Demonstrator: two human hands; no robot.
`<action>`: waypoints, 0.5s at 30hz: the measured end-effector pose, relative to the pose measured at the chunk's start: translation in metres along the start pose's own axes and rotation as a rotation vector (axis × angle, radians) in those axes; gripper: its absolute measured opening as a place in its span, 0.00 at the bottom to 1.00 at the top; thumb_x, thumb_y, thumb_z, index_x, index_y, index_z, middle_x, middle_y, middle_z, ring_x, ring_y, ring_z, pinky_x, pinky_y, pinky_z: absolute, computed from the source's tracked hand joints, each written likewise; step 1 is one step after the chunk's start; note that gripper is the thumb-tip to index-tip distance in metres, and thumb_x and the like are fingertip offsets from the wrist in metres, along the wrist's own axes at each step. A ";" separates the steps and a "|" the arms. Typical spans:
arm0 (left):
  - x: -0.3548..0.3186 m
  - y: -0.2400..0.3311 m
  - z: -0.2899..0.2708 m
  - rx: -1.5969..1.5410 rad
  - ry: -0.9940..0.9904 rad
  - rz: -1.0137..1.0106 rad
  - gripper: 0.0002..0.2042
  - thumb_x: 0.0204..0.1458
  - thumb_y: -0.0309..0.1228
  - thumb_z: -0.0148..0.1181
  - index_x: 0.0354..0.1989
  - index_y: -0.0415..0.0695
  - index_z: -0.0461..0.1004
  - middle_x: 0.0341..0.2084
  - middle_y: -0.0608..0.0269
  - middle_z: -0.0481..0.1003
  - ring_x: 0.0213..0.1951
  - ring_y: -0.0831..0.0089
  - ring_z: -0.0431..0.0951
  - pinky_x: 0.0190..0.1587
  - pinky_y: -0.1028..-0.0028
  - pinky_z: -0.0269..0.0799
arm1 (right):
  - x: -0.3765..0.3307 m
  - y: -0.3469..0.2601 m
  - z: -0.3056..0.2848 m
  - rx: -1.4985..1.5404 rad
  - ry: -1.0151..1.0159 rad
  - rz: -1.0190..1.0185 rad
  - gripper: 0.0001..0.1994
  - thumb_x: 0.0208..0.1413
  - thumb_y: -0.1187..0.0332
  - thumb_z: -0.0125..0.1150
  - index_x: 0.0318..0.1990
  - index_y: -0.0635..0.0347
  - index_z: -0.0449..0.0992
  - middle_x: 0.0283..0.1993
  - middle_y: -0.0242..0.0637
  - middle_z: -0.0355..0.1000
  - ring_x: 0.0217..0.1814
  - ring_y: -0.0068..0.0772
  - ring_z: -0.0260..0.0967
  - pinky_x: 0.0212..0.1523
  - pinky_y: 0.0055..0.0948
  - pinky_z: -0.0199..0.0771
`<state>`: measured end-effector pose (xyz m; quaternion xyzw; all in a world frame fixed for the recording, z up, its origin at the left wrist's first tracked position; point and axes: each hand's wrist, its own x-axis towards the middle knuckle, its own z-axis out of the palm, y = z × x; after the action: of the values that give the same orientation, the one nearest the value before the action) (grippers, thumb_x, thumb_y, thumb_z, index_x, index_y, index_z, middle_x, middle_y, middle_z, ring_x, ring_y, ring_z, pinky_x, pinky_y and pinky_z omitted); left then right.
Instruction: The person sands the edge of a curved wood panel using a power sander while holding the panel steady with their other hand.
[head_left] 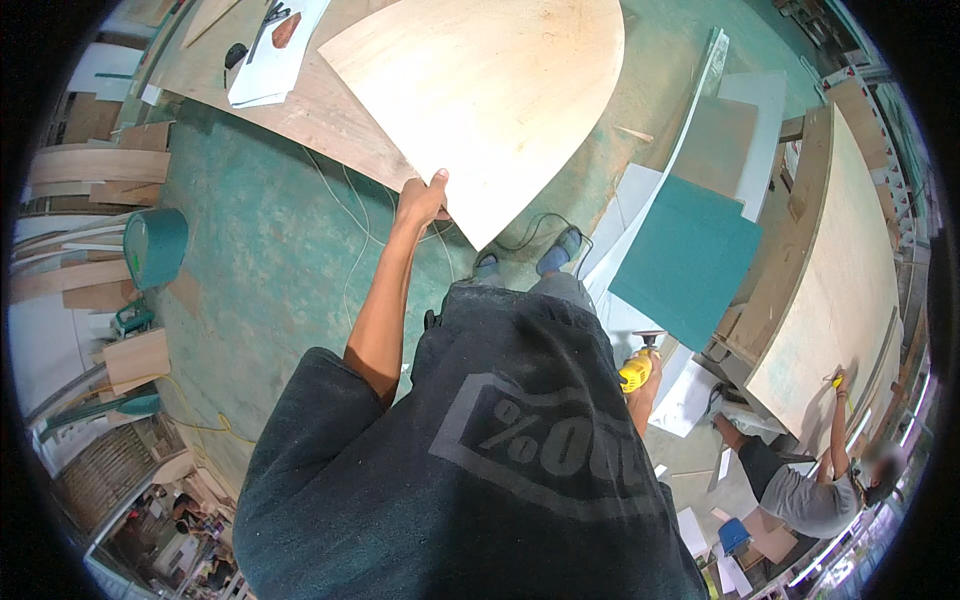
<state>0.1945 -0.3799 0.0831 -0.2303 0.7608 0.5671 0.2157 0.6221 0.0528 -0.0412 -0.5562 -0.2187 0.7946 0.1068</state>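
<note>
My left hand [424,200] is closed on the near-left edge of a pale, curved plywood panel [490,100], thumb on top and fingers partly hidden underneath. The panel comes to a point just in front of my feet and overlaps a larger wooden tabletop [330,115]. Down at my right side, my right hand [645,393] is wrapped around a yellow angle grinder [634,372]. A flat round disc [649,334] shows at the tool's upper end, apart from the panel.
White papers [270,65] lie on the tabletop. Cords [360,215] trail over the green floor near my feet [558,250]. To the right are a green board [685,262] and a large curved wooden piece [830,290], where another person [810,490] works. A green bin [156,248] stands left.
</note>
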 end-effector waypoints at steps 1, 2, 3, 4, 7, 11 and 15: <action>0.001 -0.004 0.000 0.028 0.000 -0.009 0.25 0.70 0.42 0.58 0.43 0.22 0.80 0.34 0.48 0.84 0.31 0.63 0.86 0.35 0.64 0.85 | 0.000 0.000 0.001 0.006 0.004 0.001 0.18 0.65 0.56 0.66 0.52 0.56 0.70 0.35 0.44 0.73 0.35 0.42 0.77 0.36 0.40 0.84; 0.003 -0.011 -0.003 0.054 0.005 -0.020 0.25 0.70 0.42 0.58 0.41 0.23 0.80 0.33 0.48 0.83 0.30 0.63 0.85 0.34 0.64 0.85 | 0.002 0.000 0.003 0.029 0.000 0.021 0.17 0.65 0.56 0.66 0.51 0.57 0.70 0.36 0.44 0.73 0.35 0.42 0.76 0.37 0.40 0.84; 0.005 -0.019 -0.007 0.080 0.010 -0.032 0.26 0.69 0.43 0.58 0.39 0.23 0.81 0.31 0.49 0.83 0.28 0.63 0.84 0.34 0.64 0.84 | 0.001 0.000 0.004 0.026 0.003 0.018 0.18 0.65 0.57 0.66 0.52 0.57 0.70 0.36 0.44 0.73 0.35 0.42 0.76 0.37 0.40 0.84; 0.005 -0.028 -0.013 0.139 -0.018 -0.017 0.26 0.69 0.44 0.58 0.37 0.24 0.81 0.29 0.50 0.83 0.27 0.64 0.84 0.33 0.64 0.83 | 0.000 0.000 0.005 0.023 0.005 0.016 0.18 0.65 0.57 0.66 0.52 0.57 0.70 0.36 0.45 0.73 0.36 0.42 0.76 0.37 0.40 0.85; 0.012 -0.056 -0.036 0.258 -0.102 0.034 0.28 0.68 0.47 0.57 0.31 0.28 0.82 0.23 0.55 0.80 0.24 0.65 0.81 0.30 0.64 0.78 | 0.002 -0.002 -0.001 0.004 0.013 0.048 0.18 0.65 0.56 0.65 0.51 0.58 0.69 0.36 0.44 0.73 0.35 0.42 0.76 0.37 0.40 0.85; 0.023 -0.098 -0.089 0.283 -0.183 0.156 0.27 0.69 0.48 0.57 0.28 0.35 0.81 0.18 0.64 0.76 0.22 0.72 0.76 0.27 0.66 0.71 | -0.001 -0.004 -0.008 -0.020 0.043 0.041 0.17 0.64 0.56 0.65 0.49 0.57 0.70 0.35 0.43 0.73 0.33 0.43 0.76 0.36 0.41 0.84; 0.042 -0.107 -0.189 0.469 -0.248 -0.001 0.21 0.69 0.45 0.57 0.44 0.33 0.80 0.27 0.57 0.80 0.28 0.67 0.79 0.34 0.64 0.76 | -0.004 -0.007 -0.003 0.005 0.049 0.041 0.16 0.63 0.56 0.66 0.48 0.56 0.70 0.34 0.43 0.72 0.32 0.43 0.76 0.34 0.42 0.83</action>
<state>0.2115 -0.5930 0.0262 -0.1032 0.8392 0.3991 0.3548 0.6255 0.0576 -0.0355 -0.5795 -0.2025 0.7833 0.0974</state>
